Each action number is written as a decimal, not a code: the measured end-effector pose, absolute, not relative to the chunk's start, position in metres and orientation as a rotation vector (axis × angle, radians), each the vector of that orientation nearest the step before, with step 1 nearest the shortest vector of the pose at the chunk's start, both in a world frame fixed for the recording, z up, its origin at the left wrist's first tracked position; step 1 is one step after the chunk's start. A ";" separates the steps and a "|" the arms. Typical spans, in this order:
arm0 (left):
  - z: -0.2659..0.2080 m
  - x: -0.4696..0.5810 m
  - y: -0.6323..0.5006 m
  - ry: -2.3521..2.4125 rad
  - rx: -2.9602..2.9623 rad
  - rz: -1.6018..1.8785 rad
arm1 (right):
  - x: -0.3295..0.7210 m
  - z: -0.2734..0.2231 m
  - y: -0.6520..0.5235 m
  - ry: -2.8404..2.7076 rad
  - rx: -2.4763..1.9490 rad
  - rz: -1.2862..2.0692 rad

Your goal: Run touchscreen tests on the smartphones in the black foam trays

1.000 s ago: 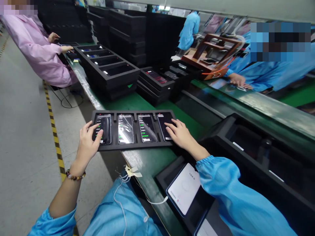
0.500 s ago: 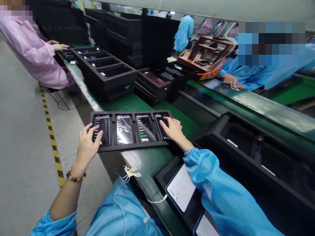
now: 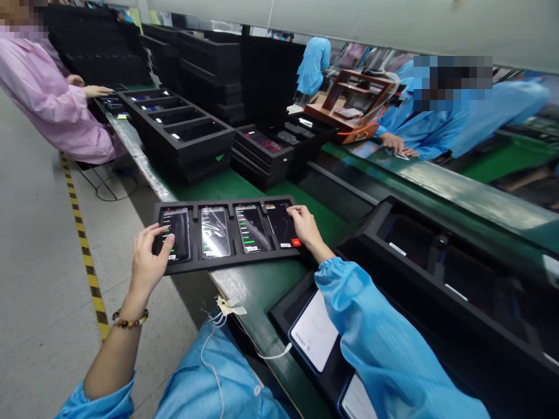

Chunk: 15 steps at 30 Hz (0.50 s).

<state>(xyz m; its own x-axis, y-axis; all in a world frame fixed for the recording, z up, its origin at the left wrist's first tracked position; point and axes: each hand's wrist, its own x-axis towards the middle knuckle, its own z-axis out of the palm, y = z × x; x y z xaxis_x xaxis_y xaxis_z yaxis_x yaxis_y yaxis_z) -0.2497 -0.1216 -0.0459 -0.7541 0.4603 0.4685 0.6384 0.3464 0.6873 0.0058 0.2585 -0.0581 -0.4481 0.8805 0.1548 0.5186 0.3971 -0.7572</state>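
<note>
A black foam tray lies tilted across the bench edge, with several phones side by side in its slots. My left hand is at the tray's left end, fingers apart, thumb and fingertips over the leftmost phone. At the other end my right hand has bent, separated fingers, its fingertips by the upper right edge of the rightmost phone. That phone shows a mostly dark screen with a red patch low on the right. Text lists with green lines show on the second phone and third phone.
Phones with white screens lie by my right sleeve, a white cable near them. Large black trays stand on the right; tray stacks stand farther along the green bench. Co-workers sit at far left and across.
My right hand has drawn back rightward from the rightmost phone's face to its edge. A red patch now shows on that screen. The view has shifted slightly; my left hand stays at the tray's left end.
</note>
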 end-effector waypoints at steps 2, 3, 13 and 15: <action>-0.046 -0.250 -0.121 -2.415 -0.995 -1.381 | 0.008 -0.057 0.259 -2.093 -1.174 0.896; -0.046 -0.250 -0.121 -2.416 -0.994 -1.388 | 0.009 -0.056 0.260 -2.087 -1.176 0.908; -0.048 -0.254 -0.125 -2.402 -0.924 -1.511 | 0.011 -0.057 0.261 -2.155 -1.105 0.887; -0.049 -0.254 -0.126 -2.403 -0.909 -1.514 | 0.015 -0.057 0.259 -2.194 -1.054 0.858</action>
